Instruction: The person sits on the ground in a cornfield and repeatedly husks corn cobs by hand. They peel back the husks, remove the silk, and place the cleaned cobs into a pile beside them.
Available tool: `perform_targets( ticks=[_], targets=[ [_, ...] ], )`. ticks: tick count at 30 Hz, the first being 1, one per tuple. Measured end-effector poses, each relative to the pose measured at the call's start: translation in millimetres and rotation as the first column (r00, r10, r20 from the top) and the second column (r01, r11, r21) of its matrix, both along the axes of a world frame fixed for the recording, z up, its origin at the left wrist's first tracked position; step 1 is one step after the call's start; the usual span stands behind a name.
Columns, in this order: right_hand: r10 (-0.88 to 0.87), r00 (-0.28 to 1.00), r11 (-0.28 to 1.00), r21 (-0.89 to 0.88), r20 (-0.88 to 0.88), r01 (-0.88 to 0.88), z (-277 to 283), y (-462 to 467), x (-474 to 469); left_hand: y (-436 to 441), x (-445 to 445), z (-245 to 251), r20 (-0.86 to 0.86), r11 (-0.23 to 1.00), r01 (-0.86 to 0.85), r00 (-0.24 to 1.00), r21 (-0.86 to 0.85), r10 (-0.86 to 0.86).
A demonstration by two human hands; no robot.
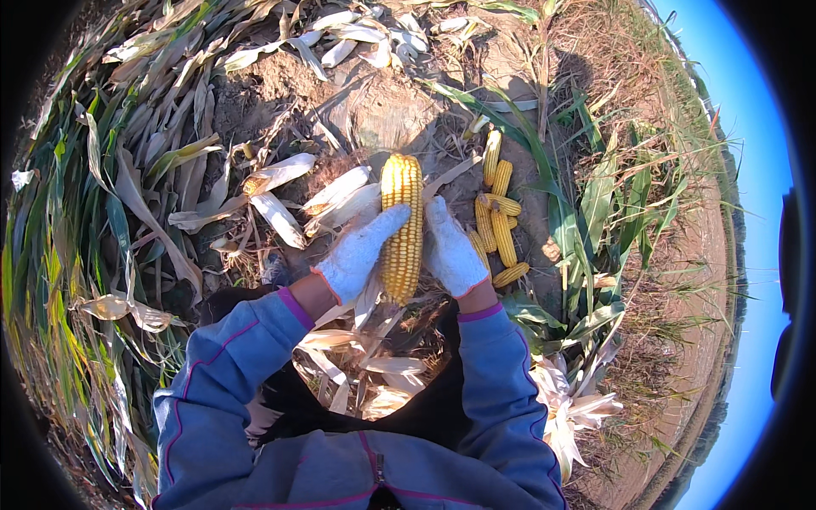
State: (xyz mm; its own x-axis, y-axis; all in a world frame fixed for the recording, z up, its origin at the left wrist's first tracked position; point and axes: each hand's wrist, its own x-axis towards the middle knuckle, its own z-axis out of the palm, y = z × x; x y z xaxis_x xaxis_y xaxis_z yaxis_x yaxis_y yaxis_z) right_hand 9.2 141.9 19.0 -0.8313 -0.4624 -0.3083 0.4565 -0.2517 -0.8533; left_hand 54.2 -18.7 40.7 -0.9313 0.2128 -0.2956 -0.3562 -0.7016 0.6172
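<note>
A husked yellow ear of corn (403,233) stands out in front of me, its tip pointing away from my body. My left hand (364,254), in a white knit glove, grips its left side, with the thumb lying across the kernels. My right hand (454,250), gloved the same way, is just to the right of the ear with its fingers extended and apparently holds nothing. Beyond the right hand lies a loose pile of husked yellow ears (502,236) on the soil. Left of the held ear are several ears in pale husks (338,194).
Dry and green corn stalks (127,159) lie thickly at the left. More pale-husked ears (357,35) are on the ground at the far side. Stripped husks (389,376) lie between my legs, and others (564,408) at the lower right. Green leaves (564,223) stand right of the pile.
</note>
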Motion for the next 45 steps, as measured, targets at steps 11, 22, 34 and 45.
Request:
perform_targets(
  ticks=[11,22,34,45],
  targets=[
    [-0.572,0.677,0.662,-0.228,0.463,0.714,0.4,32.8,-24.0,8.6,5.9,-11.9,0.002,0.838,0.302,0.941,-0.454,-0.338],
    [-0.227,0.974,0.974,0.026,-0.004,0.227,10.2,35.6,-11.6,2.4,-9.5,-28.9,0.051,0.977,-0.047,0.998,0.209,0.037],
    [0.658,0.651,0.313,0.924,-0.378,0.220,1.2,11.1,20.6,-39.1,-40.9,-5.8,-0.135,0.944,-0.307,0.947,-0.121,0.291],
    [0.961,0.262,0.100,0.995,-0.090,-0.023,-40.8,12.2,59.7,-81.7,-87.2,-103.2,0.003,0.765,-0.260,0.946,-0.590,0.324]
  ],
)
